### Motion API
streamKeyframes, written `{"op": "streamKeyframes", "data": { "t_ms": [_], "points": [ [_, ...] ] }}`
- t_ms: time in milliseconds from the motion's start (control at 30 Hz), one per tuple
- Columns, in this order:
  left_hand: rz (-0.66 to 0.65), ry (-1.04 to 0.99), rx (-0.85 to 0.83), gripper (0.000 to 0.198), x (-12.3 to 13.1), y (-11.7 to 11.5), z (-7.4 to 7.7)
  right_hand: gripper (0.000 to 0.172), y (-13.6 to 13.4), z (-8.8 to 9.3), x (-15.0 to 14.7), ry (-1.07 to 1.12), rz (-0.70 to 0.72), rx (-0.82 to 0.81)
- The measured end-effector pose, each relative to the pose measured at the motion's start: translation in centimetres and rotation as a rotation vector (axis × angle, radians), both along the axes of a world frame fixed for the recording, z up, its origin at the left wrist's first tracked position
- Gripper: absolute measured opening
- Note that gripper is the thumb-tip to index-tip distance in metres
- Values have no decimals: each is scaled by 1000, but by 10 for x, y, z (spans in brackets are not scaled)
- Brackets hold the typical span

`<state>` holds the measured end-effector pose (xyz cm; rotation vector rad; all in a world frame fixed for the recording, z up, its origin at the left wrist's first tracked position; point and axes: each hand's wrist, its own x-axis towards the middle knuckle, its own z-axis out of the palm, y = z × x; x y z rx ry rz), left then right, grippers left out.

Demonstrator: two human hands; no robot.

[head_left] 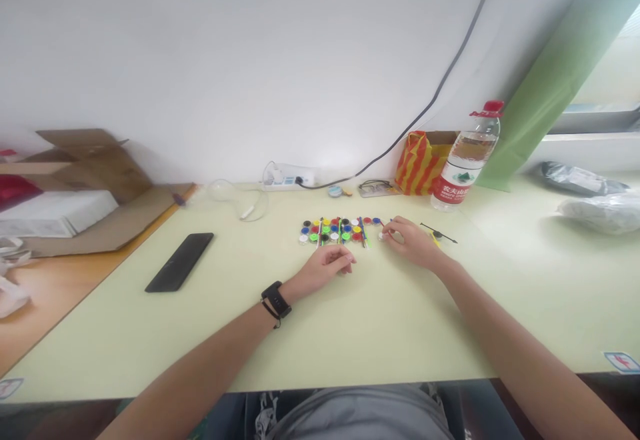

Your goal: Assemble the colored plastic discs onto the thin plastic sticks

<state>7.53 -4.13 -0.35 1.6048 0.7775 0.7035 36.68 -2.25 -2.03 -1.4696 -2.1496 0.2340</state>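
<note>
While the right hand (407, 243) pinches a thin red plastic stick (383, 224), its visible end pointing far left, the left hand (330, 264) curls loosely, grasping nothing visible.

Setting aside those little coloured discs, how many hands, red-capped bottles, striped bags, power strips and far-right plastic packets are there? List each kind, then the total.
Hands: 2 (left hand, right hand)
Red-capped bottle: 1
Striped bag: 1
Power strip: 1
Plastic packets: 2
Total: 7
</note>
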Motion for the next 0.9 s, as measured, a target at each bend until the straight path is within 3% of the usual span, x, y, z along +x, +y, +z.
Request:
{"op": "streamKeyframes", "data": {
  "t_ms": [600,900],
  "points": [
    [32,-29,-8,36,2,-1,-1,7,-7,9,-9,12,45,-60],
    [60,-35,58,30,1,1,-5,8,-14,16,-15,97,184,-114]
  ]
}}
